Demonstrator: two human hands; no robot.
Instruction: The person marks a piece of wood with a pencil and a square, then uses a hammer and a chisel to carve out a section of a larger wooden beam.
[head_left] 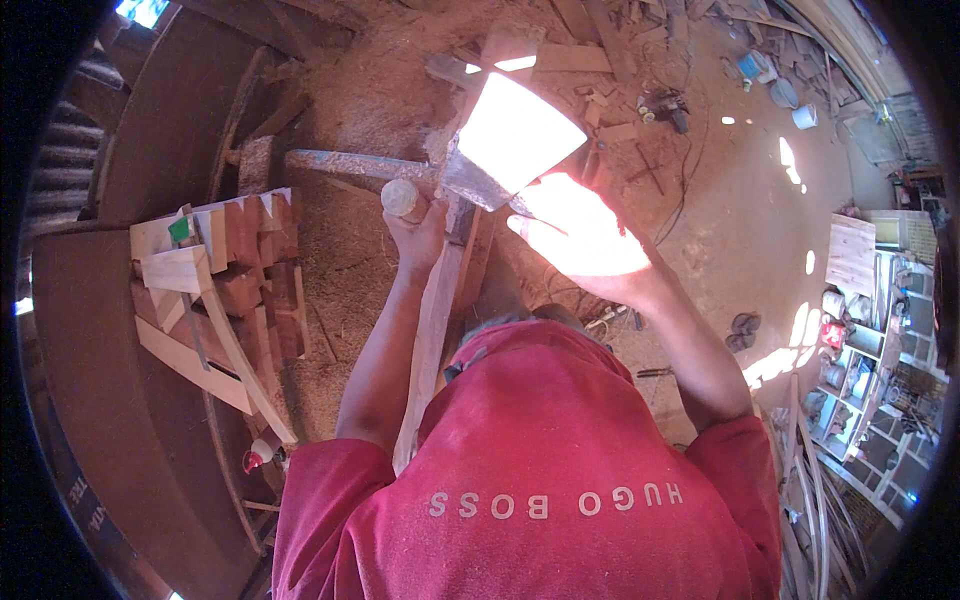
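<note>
One stack of cut wood (238, 292), its pieces overlapping too much for counting, is lying at left; one long board (425, 340) is running near to far. One glaring block (520, 130) is sitting at far; holding it steady would probably be helping. One right hand (590, 235) is meeting its near corner, grasp unclear. One left hand (417, 232), just left, is gripping one round-ended handle (402, 197), best kept firm.

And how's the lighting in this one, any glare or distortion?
Head view: glare bleaches the squarish surface and overexposes much of the right hand; the left hand stays readable; the brown panel sits in shade; fisheye distortion, dark corners.
</note>
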